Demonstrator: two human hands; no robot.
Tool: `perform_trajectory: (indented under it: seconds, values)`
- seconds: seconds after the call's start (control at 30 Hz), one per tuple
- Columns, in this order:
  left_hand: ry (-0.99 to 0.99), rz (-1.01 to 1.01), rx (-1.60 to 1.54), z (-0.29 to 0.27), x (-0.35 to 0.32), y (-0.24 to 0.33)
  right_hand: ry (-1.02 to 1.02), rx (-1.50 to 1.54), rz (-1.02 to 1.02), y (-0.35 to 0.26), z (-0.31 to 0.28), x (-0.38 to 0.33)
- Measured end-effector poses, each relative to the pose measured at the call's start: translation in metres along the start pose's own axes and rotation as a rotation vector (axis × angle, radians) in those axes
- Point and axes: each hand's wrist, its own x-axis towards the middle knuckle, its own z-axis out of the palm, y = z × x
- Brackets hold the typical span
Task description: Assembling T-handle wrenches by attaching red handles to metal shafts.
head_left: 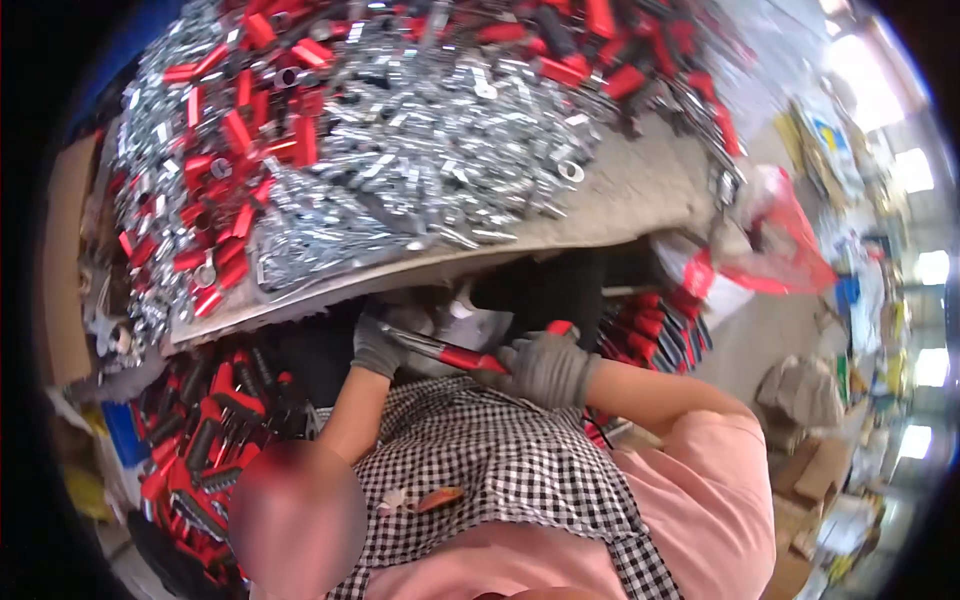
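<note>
Both my hands wear grey knit gloves and meet over my lap, below the table's near edge. Between them runs a slim tool with a silver metal shaft and a red sleeve; its exact kind is unclear. My left hand is closed round the metal end. Around the red end the fingers of my right hand are wrapped, and a small red piece pokes out above them. Part of the tool is hidden inside the gloves.
A worktable ahead bears a heap of small silver metal parts and red sleeves. Red-and-black handles pile up at my left, more at my right. Beyond lie a red-and-white plastic bag and cardboard boxes.
</note>
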Motion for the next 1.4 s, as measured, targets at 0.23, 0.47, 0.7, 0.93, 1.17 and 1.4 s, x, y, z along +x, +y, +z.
perform_trajectory:
  seconds: [0.23,0.47,0.7,0.93,1.17,1.4]
  values:
    - [-0.197,0.219,0.868,0.060,-0.070,-0.169,-0.272,2.781,-0.195,0.043,0.105,-0.052]
    - [-1.170,-0.346,1.778,0.108,-0.038,-0.289,0.116,2.655,-0.357,0.039,0.132,-0.110]
    - [-0.894,-0.099,2.207,0.072,-0.025,-0.277,0.760,1.431,0.707,-0.013,0.072,-0.371]
    - [-0.386,-0.030,2.452,0.042,-0.038,-0.269,0.116,0.868,1.354,0.015,0.151,-0.339]
    - [-0.409,-0.166,2.717,0.017,-0.035,-0.265,0.068,1.020,1.268,0.074,0.493,-0.173]
    - [-0.424,-0.007,3.161,0.024,-0.054,-0.223,0.041,0.599,1.043,0.089,0.438,-0.096]
